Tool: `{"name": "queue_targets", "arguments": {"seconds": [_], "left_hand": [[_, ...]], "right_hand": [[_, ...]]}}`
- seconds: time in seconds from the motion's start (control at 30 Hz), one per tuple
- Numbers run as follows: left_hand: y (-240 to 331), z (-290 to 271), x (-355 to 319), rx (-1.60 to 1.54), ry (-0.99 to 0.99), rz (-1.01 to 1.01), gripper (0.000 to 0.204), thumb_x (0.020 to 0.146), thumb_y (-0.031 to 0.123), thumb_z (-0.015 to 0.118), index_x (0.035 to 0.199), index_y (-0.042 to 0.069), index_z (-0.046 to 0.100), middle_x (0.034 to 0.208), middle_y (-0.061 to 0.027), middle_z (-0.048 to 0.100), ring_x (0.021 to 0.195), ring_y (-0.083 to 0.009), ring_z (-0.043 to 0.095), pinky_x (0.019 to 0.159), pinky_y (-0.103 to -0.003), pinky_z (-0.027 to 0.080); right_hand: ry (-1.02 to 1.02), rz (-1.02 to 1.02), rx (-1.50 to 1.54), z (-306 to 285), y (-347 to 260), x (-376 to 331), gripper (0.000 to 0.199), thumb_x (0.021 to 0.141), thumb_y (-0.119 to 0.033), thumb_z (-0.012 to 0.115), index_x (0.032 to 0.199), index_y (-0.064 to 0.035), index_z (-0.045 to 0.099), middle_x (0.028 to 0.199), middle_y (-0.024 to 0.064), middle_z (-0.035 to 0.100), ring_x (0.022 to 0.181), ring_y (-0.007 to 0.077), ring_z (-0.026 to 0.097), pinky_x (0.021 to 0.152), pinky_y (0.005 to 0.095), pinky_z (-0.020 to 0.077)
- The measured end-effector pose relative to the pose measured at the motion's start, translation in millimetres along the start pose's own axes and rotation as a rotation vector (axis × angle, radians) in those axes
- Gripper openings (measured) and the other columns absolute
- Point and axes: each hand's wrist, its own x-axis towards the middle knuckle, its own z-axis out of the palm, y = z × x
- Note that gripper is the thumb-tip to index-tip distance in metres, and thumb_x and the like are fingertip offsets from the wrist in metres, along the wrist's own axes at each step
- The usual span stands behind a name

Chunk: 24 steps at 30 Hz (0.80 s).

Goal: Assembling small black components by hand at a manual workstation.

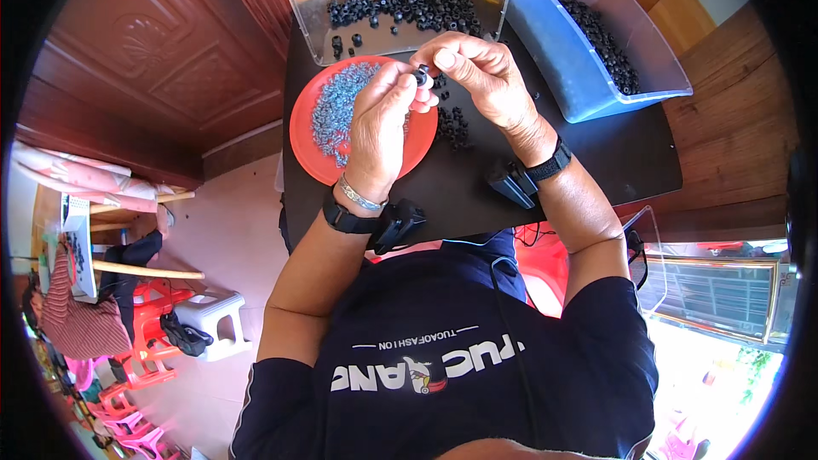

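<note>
Left hand [381, 123] and right hand [479, 77], upper centre of frame: fingertips of both pinched together on one small black fitting [422, 76], raised for close work. Below them, red plate [302, 132] of silvery screws [336, 106] (within reach); loose black fittings [452, 123] beside it; clear bins [596, 68] above.

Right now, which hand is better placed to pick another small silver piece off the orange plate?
The left hand, probably. It hovers directly over the orange plate and its silver pieces, while the right hand sits off to the side, over the loose black rings.
</note>
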Motion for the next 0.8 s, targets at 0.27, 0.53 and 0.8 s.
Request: {"name": "queue_targets", "arguments": {"seconds": [0.27, 0.53, 0.8], "left_hand": [[-2, -1, 1, -0.027, 0.01, -0.033, 0.023, 0.097, 0.021, 0.045, 0.091, 0.0, 0.053, 0.082, -0.0049, 0.057, 0.077, -0.0126, 0.056, 0.074, -0.026, 0.046], [-5, -9, 4, -0.192, -0.008, -0.186, 0.023, 0.095, 0.021, 0.045, 0.093, 0.0, 0.055, 0.084, -0.0062, 0.058, 0.075, -0.015, 0.058, 0.071, -0.026, 0.047], [-7, -9, 5, -0.311, 0.071, -0.136, 0.017, 0.093, 0.016, 0.048, 0.093, 0.001, 0.056, 0.087, -0.004, 0.059, 0.079, -0.0098, 0.056, 0.072, -0.025, 0.046]], "right_hand": [[-0.023, -0.041, -0.099, 2, 2, 0, 0.014, 0.089, -0.012, 0.061, 0.095, -0.0002, 0.066, 0.091, 0.0079, 0.061, 0.084, 0.0142, 0.059, 0.077, 0.0275, 0.0492], [-0.04, -0.12, -0.255, 2, 2, 0, 0.014, 0.089, -0.012, 0.061, 0.095, -0.0006, 0.067, 0.091, 0.008, 0.063, 0.085, 0.0157, 0.06, 0.076, 0.0293, 0.0493], [0.044, -0.398, -0.714, 14, 1, 0, 0.039, 0.067, -0.023, 0.081, 0.098, -0.0054, 0.065, 0.093, 0.0081, 0.067, 0.087, 0.0261, 0.062, 0.08, 0.036, 0.0496]]}}
